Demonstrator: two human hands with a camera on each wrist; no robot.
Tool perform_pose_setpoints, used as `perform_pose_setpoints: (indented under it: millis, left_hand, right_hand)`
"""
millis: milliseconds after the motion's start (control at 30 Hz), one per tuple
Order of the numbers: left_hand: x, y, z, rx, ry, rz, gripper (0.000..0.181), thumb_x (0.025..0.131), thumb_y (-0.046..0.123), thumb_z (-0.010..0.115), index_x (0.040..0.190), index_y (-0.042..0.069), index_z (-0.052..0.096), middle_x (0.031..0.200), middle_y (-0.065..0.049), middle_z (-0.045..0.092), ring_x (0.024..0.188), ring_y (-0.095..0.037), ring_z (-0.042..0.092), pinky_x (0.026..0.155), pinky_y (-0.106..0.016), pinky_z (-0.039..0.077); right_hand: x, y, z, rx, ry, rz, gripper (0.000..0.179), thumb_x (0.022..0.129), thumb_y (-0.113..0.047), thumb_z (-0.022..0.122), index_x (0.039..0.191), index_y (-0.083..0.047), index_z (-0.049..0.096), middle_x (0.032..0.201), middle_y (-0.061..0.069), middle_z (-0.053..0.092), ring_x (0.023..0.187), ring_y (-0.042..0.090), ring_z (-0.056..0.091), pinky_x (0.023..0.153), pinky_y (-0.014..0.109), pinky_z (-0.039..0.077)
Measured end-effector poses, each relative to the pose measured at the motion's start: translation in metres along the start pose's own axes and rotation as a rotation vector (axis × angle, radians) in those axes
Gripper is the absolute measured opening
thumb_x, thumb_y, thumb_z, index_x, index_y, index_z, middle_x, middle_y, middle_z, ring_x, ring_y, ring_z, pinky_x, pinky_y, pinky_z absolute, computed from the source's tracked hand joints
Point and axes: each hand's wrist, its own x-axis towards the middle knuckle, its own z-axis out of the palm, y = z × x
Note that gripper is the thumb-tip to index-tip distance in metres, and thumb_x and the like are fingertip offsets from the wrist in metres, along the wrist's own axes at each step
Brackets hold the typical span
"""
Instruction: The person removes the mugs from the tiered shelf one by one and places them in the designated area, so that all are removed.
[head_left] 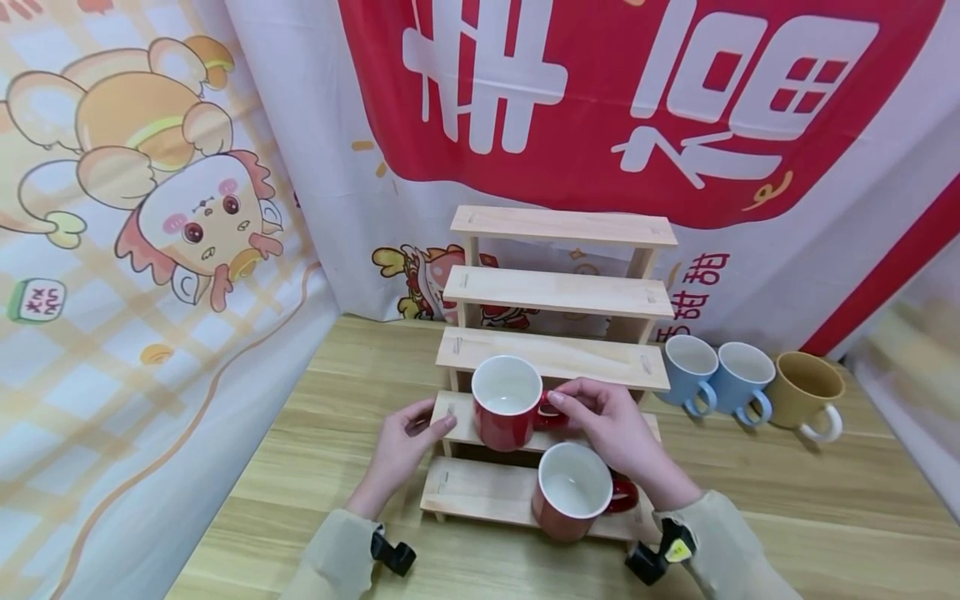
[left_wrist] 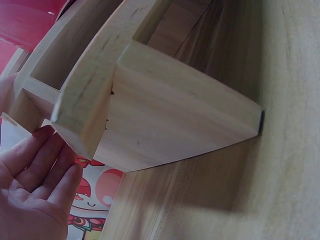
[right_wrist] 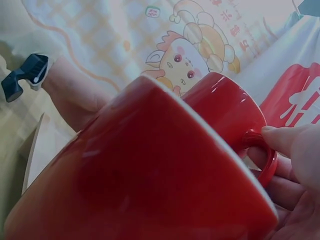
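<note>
A wooden step shelf [head_left: 551, 358] with several tiers stands in the middle of the table. My right hand [head_left: 618, 429] pinches the handle of a red mug [head_left: 506, 427], white inside, upright at the second tier from the bottom; whether its base touches the board is hidden. A second red mug [head_left: 564, 510] stands on the lowest tier, its handle to the right, and fills much of the right wrist view. At the left end of the second tier is my left hand [head_left: 405, 446]. Its loosely bent fingers [left_wrist: 47, 165] touch or nearly touch the shelf's end.
Two light blue mugs [head_left: 690, 367] [head_left: 741, 375] and a mustard mug [head_left: 806, 392] with a white handle stand in a row right of the shelf. Behind the shelf hangs a red and white printed cloth [head_left: 300, 100], which also covers the left side. The table [head_left: 300, 467] is wood-patterned.
</note>
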Motion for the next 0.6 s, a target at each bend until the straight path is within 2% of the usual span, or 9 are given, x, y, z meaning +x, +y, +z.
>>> perform_pose_setpoints:
  millis: [100, 267, 433, 600]
  left_hand:
    - [0.003, -0.009, -0.001, -0.012, -0.002, 0.005, 0.049, 0.091, 0.018, 0.08, 0.132, -0.003, 0.063, 0.125, -0.02, 0.065, 0.117, -0.036, 0.062, 0.098, -0.034, 0.053]
    - [0.004, -0.013, -0.002, -0.029, -0.015, 0.025, 0.052, 0.089, 0.027, 0.082, 0.13, 0.0, 0.066, 0.123, -0.016, 0.067, 0.115, -0.032, 0.064, 0.096, -0.032, 0.054]
    - [0.005, -0.014, -0.003, -0.027, -0.022, 0.03, 0.055, 0.088, 0.032, 0.083, 0.13, 0.002, 0.066, 0.123, -0.015, 0.068, 0.115, -0.031, 0.064, 0.094, -0.031, 0.055]
    - [0.005, -0.014, -0.003, -0.034, -0.025, 0.031, 0.055, 0.088, 0.031, 0.083, 0.131, 0.001, 0.065, 0.123, -0.016, 0.067, 0.115, -0.033, 0.064, 0.095, -0.031, 0.055]
  right_hand:
    - [-0.002, 0.001, -0.001, -0.008, 0.005, -0.008, 0.024, 0.1, -0.026, 0.069, 0.11, -0.004, 0.074, 0.107, 0.008, 0.074, 0.096, 0.025, 0.069, 0.08, 0.033, 0.061]
    - [-0.004, 0.0, -0.002, 0.019, 0.024, -0.038, 0.025, 0.101, -0.025, 0.068, 0.108, -0.002, 0.073, 0.105, 0.01, 0.074, 0.096, 0.024, 0.07, 0.08, 0.032, 0.061]
    - [-0.009, -0.015, -0.01, 0.118, 0.05, -0.146, 0.021, 0.102, -0.013, 0.066, 0.107, 0.007, 0.07, 0.102, 0.019, 0.072, 0.092, 0.025, 0.072, 0.079, 0.036, 0.062]
    - [-0.021, -0.033, -0.025, 0.121, 0.122, -0.229, 0.019, 0.102, -0.006, 0.064, 0.108, 0.012, 0.068, 0.101, 0.021, 0.071, 0.085, 0.022, 0.073, 0.077, 0.036, 0.062]
